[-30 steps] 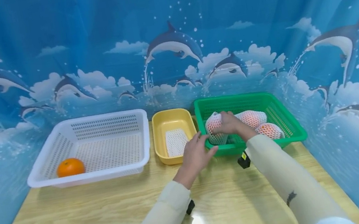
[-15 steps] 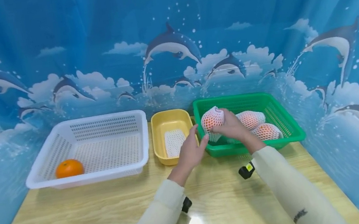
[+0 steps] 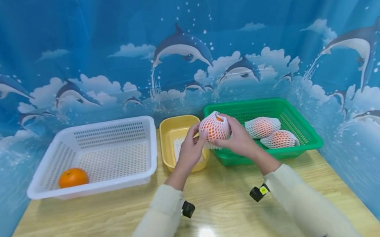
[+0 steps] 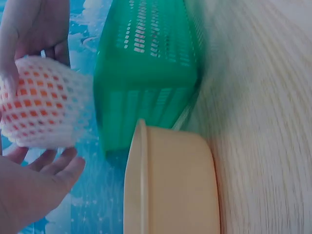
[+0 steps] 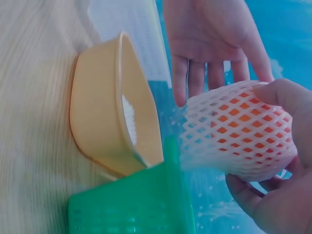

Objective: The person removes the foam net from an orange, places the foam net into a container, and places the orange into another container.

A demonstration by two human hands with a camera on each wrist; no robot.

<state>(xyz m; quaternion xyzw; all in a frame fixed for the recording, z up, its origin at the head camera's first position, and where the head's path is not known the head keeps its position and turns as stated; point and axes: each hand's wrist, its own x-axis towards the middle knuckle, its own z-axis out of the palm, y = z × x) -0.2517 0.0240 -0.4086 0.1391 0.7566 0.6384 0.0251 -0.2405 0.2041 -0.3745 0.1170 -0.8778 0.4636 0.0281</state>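
Observation:
An orange in a white foam net (image 3: 215, 127) is held up over the gap between the yellow basket and the green basket. My right hand (image 3: 240, 139) grips it from the right; in the right wrist view, the thumb (image 5: 275, 92) lies on top of the net and fingers curl below. My left hand (image 3: 189, 151) is at its left side, fingers extended and fingertips right at the net, as the left wrist view also shows. The loose end of the net (image 5: 195, 141) extends past the fruit. Orange skin shows at the net's opening in the head view.
The green basket (image 3: 298, 118) holds two more netted fruits (image 3: 263, 126). A yellow basket (image 3: 165, 147), partly behind my left hand, contains a flattened foam net (image 3: 177, 145). At left, a white basket (image 3: 151, 157) holds a bare orange (image 3: 73, 177). A dolphin-print curtain hangs behind the table.
My right hand has lifted the netted orange out of the green basket and brought it left and nearer. My left hand has moved from the basket's rim to the orange's left side.

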